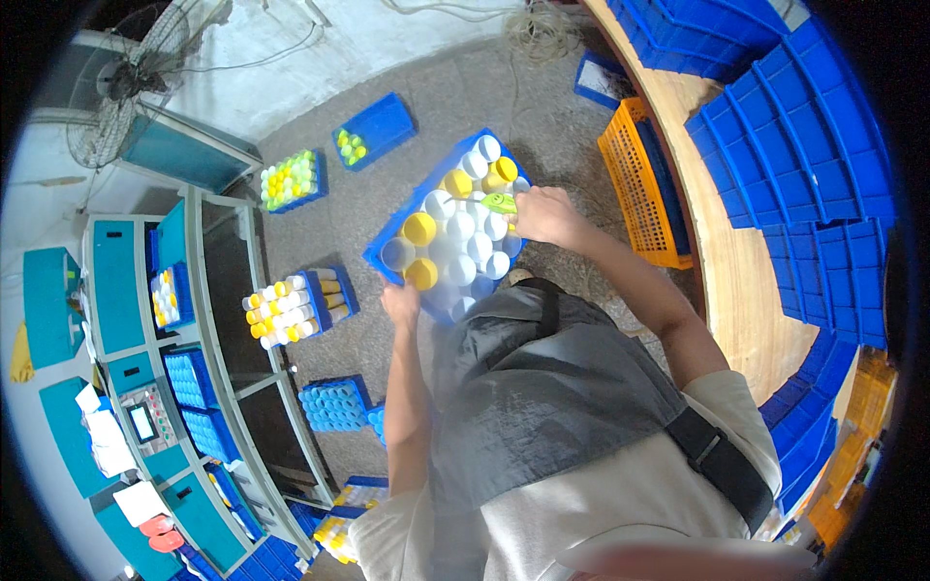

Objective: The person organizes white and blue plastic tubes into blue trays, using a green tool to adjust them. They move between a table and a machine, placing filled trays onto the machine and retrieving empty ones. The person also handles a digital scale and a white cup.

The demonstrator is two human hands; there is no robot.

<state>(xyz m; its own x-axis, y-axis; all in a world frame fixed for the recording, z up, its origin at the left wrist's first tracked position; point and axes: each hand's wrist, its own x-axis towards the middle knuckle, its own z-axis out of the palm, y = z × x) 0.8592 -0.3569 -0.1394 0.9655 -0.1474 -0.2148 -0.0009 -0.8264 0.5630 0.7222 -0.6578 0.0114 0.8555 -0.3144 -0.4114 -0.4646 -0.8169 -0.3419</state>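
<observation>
Right hand point(544, 215) grips lime-green tool point(500, 202), pointing left over white/yellow cylinders point(419, 229). Crate point(378, 250): ahead of left hand point(400, 300), long axis away-right; left grip unclear, fingers hidden.

White and yellow cylinders point(460, 227) look like smooth plastic, the blue rectangular crate point(373, 255) glossy plastic, the grey apron point(542, 392) faintly shiny cloth.
</observation>
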